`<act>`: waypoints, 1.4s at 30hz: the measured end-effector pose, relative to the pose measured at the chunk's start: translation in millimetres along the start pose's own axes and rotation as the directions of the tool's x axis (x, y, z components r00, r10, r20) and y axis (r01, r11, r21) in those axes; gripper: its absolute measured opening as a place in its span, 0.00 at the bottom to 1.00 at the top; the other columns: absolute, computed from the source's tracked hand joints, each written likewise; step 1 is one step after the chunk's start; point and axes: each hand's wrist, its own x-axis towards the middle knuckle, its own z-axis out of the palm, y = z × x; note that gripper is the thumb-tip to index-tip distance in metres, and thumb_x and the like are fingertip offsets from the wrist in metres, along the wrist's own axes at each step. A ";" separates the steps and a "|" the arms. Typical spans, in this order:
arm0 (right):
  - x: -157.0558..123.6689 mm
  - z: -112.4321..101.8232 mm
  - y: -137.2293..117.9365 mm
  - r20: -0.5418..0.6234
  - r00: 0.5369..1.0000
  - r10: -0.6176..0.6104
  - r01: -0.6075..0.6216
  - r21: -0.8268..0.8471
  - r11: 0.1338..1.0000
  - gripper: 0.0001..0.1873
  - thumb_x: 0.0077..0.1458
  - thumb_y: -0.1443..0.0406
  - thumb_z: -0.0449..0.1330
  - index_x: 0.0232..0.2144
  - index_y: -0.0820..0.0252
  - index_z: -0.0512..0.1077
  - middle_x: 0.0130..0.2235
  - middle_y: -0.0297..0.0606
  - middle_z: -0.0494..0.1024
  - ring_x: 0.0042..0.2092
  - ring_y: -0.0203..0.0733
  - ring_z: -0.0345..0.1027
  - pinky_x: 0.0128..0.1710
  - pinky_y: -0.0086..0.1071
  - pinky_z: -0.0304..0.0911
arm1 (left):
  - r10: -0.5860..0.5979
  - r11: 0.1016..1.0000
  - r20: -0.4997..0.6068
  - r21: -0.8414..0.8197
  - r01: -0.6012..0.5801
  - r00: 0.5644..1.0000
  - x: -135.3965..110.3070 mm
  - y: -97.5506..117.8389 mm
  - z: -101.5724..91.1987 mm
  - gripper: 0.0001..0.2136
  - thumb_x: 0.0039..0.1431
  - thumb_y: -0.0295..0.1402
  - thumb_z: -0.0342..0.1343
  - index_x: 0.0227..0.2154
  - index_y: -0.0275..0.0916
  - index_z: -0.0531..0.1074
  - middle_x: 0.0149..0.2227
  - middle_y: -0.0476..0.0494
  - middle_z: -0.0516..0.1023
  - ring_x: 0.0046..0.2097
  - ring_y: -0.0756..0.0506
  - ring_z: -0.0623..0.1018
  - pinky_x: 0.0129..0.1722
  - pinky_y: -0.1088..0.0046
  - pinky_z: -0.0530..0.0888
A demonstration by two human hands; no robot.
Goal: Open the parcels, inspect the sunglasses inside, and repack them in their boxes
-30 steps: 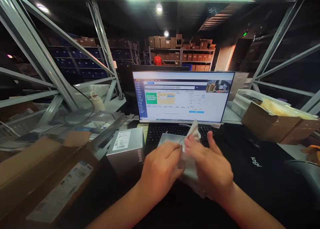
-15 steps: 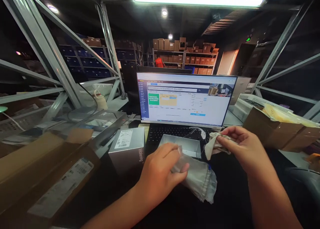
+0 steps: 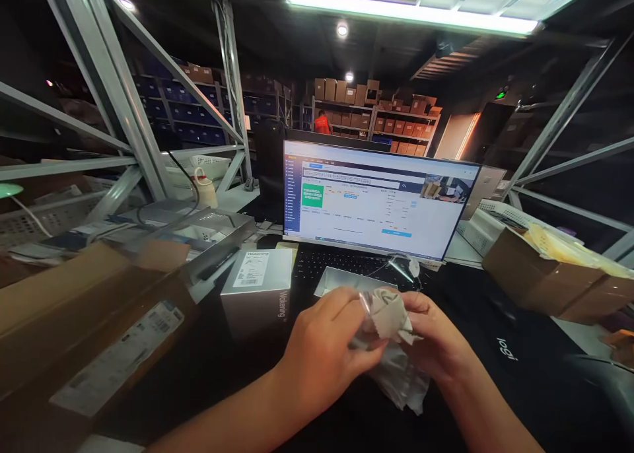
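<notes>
Cream cloth: soft and matte, crumpled into a loose bunch, its top folded round on itself and a corner spreading to the right; between the two hands, over the bag.
Bag: greyish see-through plastic, wrinkled and shiny, partly covered by hands and cloth; its lower end points toward the person, above the dark table.
Left hand: back turned up, forearm rising from the lower left; fingers curled and grasping the bag's upper edge, thumb reaching right below the cloth.
Right hand: forearm coming from the lower right, wrist bent inward; fingers bent, pinching the cloth's right side, some tips hidden.
Tray: silvery, just beyond the hands, before the keyboard.
Silver box: left of the left hand, apart from it.
</notes>
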 end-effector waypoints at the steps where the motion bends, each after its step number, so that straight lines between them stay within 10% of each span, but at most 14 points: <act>1: 0.0 -1.3 0.5 0.044 0.999 -0.015 0.016 -0.017 1.000 0.17 0.44 0.53 0.72 0.37 0.53 0.83 0.37 0.40 0.80 0.35 0.42 0.73 0.39 0.36 0.69 | -0.004 1.000 -0.006 -0.001 0.004 1.000 0.1 -0.1 -1.0 0.05 0.60 0.32 0.61 0.35 0.38 0.71 0.36 0.44 0.76 0.36 0.45 0.78 0.35 0.72 0.77; 15: -0.7 0.5 20.0 -0.142 0.932 -0.335 0.288 -0.275 0.917 0.16 0.34 0.65 0.79 0.30 0.54 0.81 0.27 0.31 0.78 0.28 0.35 0.68 0.30 0.26 0.64 | -0.151 0.969 0.261 -0.150 0.194 0.953 0.6 12.4 -9.9 0.10 0.50 0.22 0.59 0.25 0.39 0.62 0.30 0.52 0.67 0.30 0.50 0.69 0.27 0.75 0.67; 25: 2.9 16.4 11.5 -0.204 0.943 -0.264 0.254 -0.076 0.964 0.10 0.36 0.66 0.77 0.20 0.58 0.79 0.24 0.31 0.74 0.27 0.33 0.65 0.31 0.27 0.65 | -0.087 0.973 0.319 -0.178 0.150 0.944 -1.8 3.2 -5.7 0.10 0.50 0.20 0.58 0.30 0.41 0.64 0.33 0.53 0.69 0.34 0.49 0.69 0.32 0.74 0.66; 33: 3.6 17.7 14.2 -0.340 0.940 0.025 0.070 0.264 0.962 0.15 0.30 0.67 0.78 0.23 0.58 0.78 0.23 0.29 0.75 0.24 0.31 0.65 0.25 0.23 0.64 | -0.014 0.986 0.342 -0.153 0.070 0.940 -1.8 1.9 -2.3 0.09 0.54 0.22 0.58 0.31 0.41 0.65 0.33 0.52 0.70 0.33 0.49 0.70 0.31 0.73 0.67; 42: 6.9 18.5 13.3 -0.262 0.958 0.120 0.012 0.452 0.892 0.15 0.35 0.67 0.77 0.21 0.60 0.74 0.21 0.27 0.72 0.23 0.29 0.66 0.25 0.21 0.67 | 0.066 0.988 0.327 -0.154 -0.015 0.943 -6.9 5.6 2.0 0.07 0.55 0.22 0.57 0.30 0.40 0.67 0.34 0.49 0.71 0.33 0.48 0.71 0.30 0.72 0.69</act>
